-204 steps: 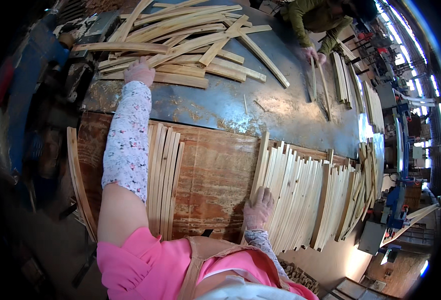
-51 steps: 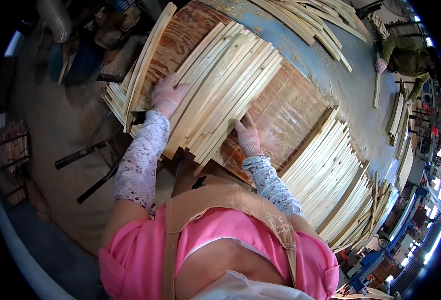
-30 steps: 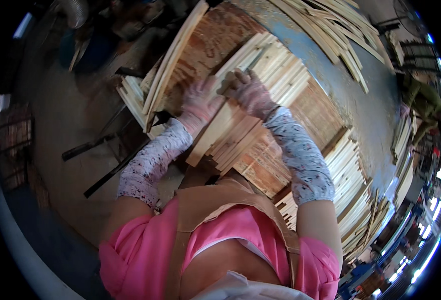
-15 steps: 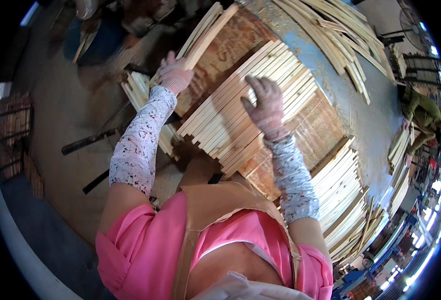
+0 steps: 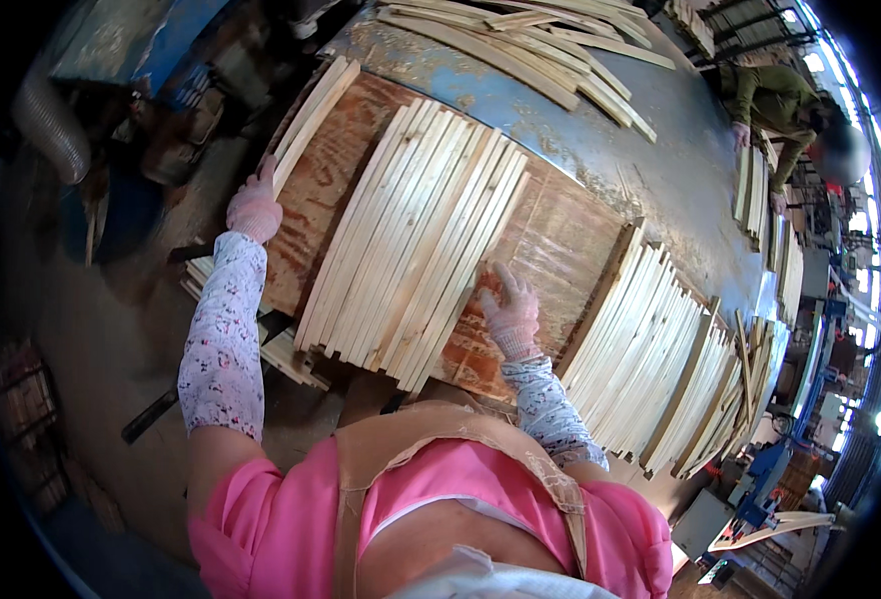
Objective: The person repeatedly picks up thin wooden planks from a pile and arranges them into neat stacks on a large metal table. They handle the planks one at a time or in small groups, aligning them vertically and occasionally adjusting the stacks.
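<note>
My left hand (image 5: 255,208), in a pinkish work glove, is closed round the near end of a couple of pale wooden strips (image 5: 313,122) along the left edge of a brown board (image 5: 333,165). My right hand (image 5: 509,311), gloved too, has its fingers apart and holds nothing. It hovers at the right side of a row of wooden slats (image 5: 411,240) laid side by side on the board. Whether its fingertips touch the outermost slat I cannot tell. The slats' near ends are uneven.
To the right lies another row of slats (image 5: 640,349), with loose strips beyond. A heap of long strips (image 5: 530,50) covers the far part of the metal table (image 5: 610,150). A co-worker (image 5: 775,105) bends over strips at the far right. A ribbed hose (image 5: 53,130) hangs at the far left.
My head view has turned. My right hand has gone from above the middle of the slat row to its right side. My left hand remains at the strips' near end.
</note>
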`<state>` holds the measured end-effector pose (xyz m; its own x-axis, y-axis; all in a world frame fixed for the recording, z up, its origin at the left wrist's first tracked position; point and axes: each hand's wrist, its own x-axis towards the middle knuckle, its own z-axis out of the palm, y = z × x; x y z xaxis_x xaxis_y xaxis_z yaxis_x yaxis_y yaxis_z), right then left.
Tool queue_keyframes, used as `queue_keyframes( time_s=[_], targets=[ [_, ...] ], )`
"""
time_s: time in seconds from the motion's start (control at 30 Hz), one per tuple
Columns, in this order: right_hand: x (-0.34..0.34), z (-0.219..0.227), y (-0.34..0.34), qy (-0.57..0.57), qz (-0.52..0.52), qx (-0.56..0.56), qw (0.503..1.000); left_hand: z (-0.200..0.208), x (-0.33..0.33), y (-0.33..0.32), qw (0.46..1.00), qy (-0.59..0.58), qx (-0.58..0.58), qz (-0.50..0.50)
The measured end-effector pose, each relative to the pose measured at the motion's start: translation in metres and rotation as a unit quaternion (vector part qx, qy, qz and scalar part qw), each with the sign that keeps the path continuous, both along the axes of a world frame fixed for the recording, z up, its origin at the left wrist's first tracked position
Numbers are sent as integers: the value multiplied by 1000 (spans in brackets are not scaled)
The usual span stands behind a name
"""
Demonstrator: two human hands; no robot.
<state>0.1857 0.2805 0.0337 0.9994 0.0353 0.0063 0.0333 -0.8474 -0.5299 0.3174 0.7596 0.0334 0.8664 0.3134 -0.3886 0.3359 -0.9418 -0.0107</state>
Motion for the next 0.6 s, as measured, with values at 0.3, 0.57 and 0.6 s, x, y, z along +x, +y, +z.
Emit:
queue_keyframes(
  time_s=[0.3, 0.57, 0.6],
  targets=[
    [110, -16, -41, -108, -8, 34, 994, -13, -9, -28, 995, -97, -6, 16],
    [419, 0, -78, -48, -48, -103, 992, 27, -37, -232, 862, -187, -447, -151],
    [449, 8, -69, -25, -48, -123, 991, 28, -49, -277, 813, -124, -552, -134]
  ],
)
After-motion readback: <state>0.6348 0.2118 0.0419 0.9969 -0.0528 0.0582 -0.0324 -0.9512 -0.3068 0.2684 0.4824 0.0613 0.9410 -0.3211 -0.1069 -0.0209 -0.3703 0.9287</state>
